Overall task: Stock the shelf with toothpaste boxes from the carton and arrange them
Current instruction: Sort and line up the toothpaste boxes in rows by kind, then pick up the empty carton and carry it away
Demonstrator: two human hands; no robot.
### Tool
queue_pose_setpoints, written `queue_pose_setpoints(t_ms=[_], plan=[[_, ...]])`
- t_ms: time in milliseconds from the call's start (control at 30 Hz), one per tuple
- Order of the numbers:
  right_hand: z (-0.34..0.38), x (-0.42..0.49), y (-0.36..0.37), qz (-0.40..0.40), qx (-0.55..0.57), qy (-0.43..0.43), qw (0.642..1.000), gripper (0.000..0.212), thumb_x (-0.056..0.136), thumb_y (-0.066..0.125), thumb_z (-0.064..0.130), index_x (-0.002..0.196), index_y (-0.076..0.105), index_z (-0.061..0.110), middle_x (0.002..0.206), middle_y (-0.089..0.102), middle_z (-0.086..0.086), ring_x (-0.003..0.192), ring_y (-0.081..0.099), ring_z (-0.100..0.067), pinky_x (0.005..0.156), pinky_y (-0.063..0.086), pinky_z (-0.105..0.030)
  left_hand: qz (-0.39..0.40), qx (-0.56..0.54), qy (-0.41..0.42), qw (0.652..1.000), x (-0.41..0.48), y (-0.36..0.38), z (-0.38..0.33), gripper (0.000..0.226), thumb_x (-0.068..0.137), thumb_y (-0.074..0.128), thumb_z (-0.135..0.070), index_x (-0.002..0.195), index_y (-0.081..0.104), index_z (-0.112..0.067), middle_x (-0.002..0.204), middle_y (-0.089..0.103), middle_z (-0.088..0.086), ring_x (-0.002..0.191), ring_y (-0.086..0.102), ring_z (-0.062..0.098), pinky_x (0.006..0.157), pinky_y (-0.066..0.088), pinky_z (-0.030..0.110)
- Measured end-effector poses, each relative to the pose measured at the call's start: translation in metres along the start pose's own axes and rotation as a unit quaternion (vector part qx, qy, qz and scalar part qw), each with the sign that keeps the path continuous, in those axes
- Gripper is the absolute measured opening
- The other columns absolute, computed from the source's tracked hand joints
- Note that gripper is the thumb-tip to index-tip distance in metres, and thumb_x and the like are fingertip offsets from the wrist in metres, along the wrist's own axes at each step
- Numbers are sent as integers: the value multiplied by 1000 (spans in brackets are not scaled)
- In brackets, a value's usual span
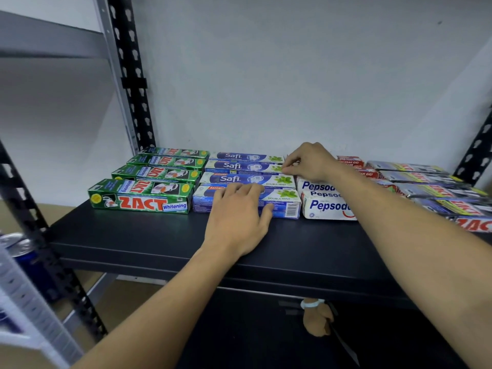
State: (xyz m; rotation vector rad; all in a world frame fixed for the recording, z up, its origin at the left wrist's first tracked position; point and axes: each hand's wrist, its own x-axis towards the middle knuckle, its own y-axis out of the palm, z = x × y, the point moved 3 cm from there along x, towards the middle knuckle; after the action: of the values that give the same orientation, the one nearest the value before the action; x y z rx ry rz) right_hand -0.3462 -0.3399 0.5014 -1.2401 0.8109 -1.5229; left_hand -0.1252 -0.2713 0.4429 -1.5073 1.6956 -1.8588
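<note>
**Both grips on the Safi column**

I see the toothpaste boxes lying flat on the black shelf [149, 235], in four columns running front to back with their long sides facing me.

Leftmost are four green Zact boxes [157, 174] with red lettering and a blue "Whitening" tag. Just beside them sit four Safi boxes [239, 157], white and blue with green mint leaves at the right end. Next come the white Pepsodent boxes [324, 206] with blue lettering. They are stacked at the front, and red-printed boxes show behind my right arm. Farthest right are the grey Zact boxes [426, 187], shiny with red lettering. This column runs skewed toward the shelf's right front edge.

My left grip [239, 217] is released and rests on the front Safi box [282, 206]. The fingers lie flat across its top, hiding the brand name, and the thumb is against its blue front face near the barcode.

My right grip [310, 161] reaches farther back with the fingers curled. Thumb and fingertips pinch the right end of the second Safi box [234, 165], counted from the wall, where it meets the Pepsodent column.

A blue can [21, 249] with a silver top stands low at the left, outside the rack's black perforated upright [133, 83].
</note>
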Motion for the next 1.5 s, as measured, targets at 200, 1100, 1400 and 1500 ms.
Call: queue_pose_setpoints(t_ms=[200, 1100, 1400, 1500], plan=[[0, -4, 4, -14, 14, 11, 1000, 16, 88, 70, 31, 99, 78, 22, 109, 73, 3, 94, 56, -9, 81, 40, -23, -2, -5, 3, 1000, 0, 0, 0, 48, 100, 39, -51, 139, 49, -26, 137, 57, -7, 132, 41, 18, 112, 26, 39], [61, -216, -18, -115, -84, 7, 990, 40, 92, 56, 47, 123, 63, 25, 111, 60, -4, 108, 54, -25, 92, 45, -40, -36, -2, 58, 998, -61, -34, -33, 43, 90, 52, -48, 125, 59, -23, 123, 65, -3, 121, 48, 24, 102, 32, 42], [92, -300, 4, -211, -65, -13, 975, 28, 91, 59, 36, 114, 68, 22, 105, 61, 3, 105, 50, -23, 89, 39, -37, -77, 8, 135, 988, -151, -38, -46, 36, 87, 56, -40, 115, 64, -20, 109, 66, -2, 106, 54, 25, 89, 40, 40], [94, -331, 26, -238, -70, -16, 969, 22, 90, 61, 29, 108, 70, 20, 99, 61, 3, 99, 50, -23, 84, 39, -37, -54, 22, 141, 988, -184, -19, -41, 36, 87, 55, -39, 116, 64, -19, 109, 64, -2, 103, 53, 26, 86, 40, 40]])
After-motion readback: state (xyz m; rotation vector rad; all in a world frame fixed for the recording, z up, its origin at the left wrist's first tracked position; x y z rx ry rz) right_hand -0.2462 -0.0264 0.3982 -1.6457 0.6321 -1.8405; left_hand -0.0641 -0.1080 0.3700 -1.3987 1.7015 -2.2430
